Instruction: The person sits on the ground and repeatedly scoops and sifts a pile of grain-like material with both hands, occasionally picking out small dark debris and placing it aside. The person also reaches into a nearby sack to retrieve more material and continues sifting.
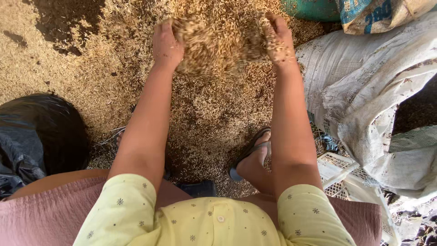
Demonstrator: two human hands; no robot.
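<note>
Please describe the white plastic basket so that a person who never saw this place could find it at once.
Start from the big dirty white woven sack that fills the right side. Just below it, beside the person's sandalled foot, a white plastic basket lies on the husk-covered ground. Its stiff lattice of small holes sets it apart from the soft cloth sacks around it.
</note>
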